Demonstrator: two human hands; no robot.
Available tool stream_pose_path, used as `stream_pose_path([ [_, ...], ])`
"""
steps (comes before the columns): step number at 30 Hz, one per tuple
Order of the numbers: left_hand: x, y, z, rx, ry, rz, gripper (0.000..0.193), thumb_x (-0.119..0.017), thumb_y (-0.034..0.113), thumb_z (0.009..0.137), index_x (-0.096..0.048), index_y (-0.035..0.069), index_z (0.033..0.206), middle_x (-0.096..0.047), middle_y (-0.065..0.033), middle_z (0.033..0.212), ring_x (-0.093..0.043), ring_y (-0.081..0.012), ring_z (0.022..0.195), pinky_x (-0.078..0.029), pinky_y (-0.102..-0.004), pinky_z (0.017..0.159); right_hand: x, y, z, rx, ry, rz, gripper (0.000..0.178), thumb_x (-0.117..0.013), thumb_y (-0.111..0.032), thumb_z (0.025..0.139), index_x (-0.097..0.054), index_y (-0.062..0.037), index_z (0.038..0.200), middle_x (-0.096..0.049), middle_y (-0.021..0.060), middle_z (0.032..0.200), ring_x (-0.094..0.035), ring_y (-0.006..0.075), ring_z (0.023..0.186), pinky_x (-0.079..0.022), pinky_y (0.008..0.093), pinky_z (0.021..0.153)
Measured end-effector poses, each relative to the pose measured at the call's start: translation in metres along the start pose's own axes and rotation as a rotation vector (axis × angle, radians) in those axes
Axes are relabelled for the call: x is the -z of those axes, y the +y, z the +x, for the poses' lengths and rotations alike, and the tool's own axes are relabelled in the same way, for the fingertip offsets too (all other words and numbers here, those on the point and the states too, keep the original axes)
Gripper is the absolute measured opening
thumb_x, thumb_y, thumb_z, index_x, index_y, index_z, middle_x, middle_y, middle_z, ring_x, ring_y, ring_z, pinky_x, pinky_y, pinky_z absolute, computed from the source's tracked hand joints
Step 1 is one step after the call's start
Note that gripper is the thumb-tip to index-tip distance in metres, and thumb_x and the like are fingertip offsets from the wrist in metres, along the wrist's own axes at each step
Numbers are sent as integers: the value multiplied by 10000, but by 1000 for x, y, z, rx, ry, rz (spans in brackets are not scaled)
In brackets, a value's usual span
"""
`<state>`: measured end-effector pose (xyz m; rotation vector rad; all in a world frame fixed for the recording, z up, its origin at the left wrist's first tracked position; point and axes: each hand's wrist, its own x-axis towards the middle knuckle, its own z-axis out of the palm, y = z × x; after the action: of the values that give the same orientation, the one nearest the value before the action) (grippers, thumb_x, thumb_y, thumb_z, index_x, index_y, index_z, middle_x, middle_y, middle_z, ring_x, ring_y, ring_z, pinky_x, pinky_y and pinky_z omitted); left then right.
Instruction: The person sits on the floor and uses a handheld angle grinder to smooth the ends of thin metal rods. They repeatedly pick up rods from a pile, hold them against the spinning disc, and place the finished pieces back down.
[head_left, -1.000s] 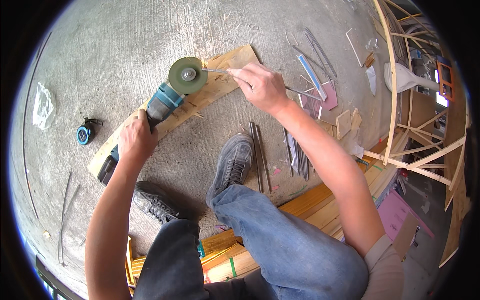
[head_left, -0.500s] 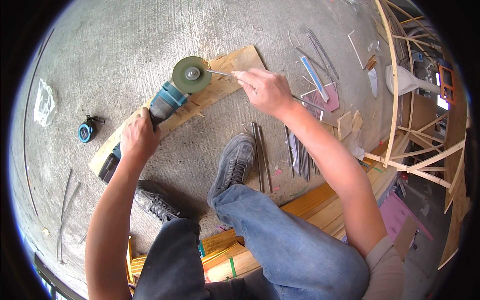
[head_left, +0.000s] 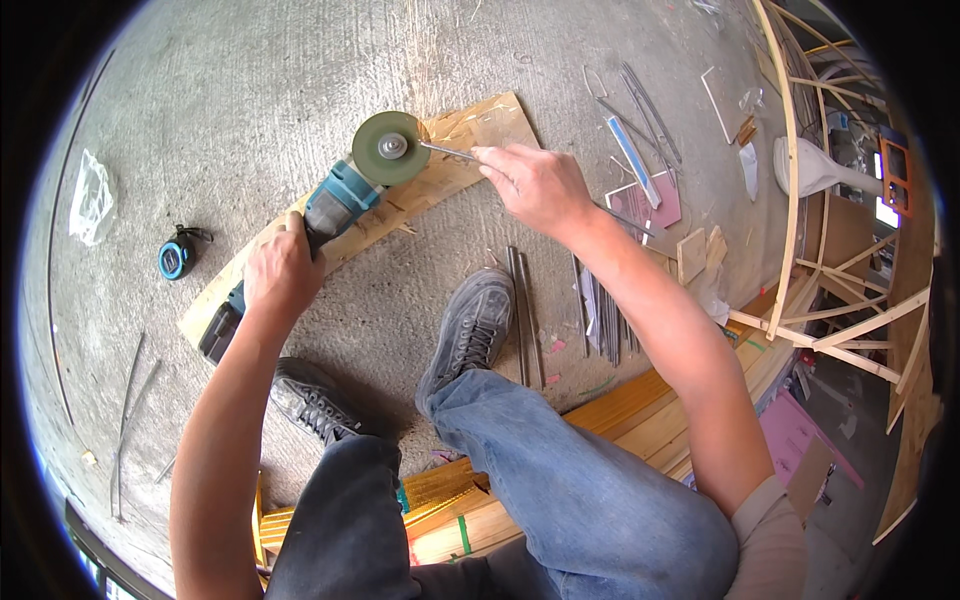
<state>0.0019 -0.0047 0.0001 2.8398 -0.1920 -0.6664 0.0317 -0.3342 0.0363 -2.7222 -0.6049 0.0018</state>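
Note:
My left hand is wrapped round the body of a teal and black cordless angle grinder, which lies along a wooden board on the floor. Its green-grey disc faces up. A thin metal rod is pinched in my right hand, and its tip meets the right edge of the disc. Sparks fly up and away from that contact. The rod's other end sticks out behind my right hand, past the wrist.
Several metal rods lie right of my shoe. A blue tape measure and a clear plastic bag are at left. Pink board scraps and a blue-white strip lie at right, near a wooden frame. Planks run beneath my legs.
The rod's tip and my right hand have shifted slightly to the right and down. The spark stream now spreads longer across the floor. My left hand keeps its hold on the grinder.

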Motion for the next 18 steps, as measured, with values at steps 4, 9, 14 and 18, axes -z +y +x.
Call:
stream_pose_path([
  [4,-1,-2,0,-6,9,8,356,-656,224,858,-517,0,1098,-673,-250,981,-669,-418,936,-524,-489,832,5,-4,3,-14,-37,-19,192,-628,-199,940,-727,-117,1082,-735,101,919,-717,298,746,-585,387,630],
  [9,-2,-2,0,4,2,12,357,-658,228,857,-518,5,1098,-680,-240,980,-671,-414,931,-523,-486,836,7,-7,6,-61,-96,-12,202,-616,-214,948,-714,-121,1098,-737,108,953,-717,315,789,-586,405,667],
  [14,-3,-3,1,-5,13,3,353,-658,230,857,-522,6,1093,-680,-238,983,-669,-415,941,-522,-486,838,4,-4,4,-56,-61,36,172,-551,-201,959,-669,-109,1043,-708,150,829,-702,349,746,-559,468,628],
  [18,-1,-2,1,-5,3,1,347,-653,230,859,-524,4,1089,-677,-244,992,-669,-416,946,-522,-488,837,5,-5,4,-79,-89,37,202,-532,-214,971,-671,-105,1067,-710,171,849,-704,357,768,-559,473,644],
])
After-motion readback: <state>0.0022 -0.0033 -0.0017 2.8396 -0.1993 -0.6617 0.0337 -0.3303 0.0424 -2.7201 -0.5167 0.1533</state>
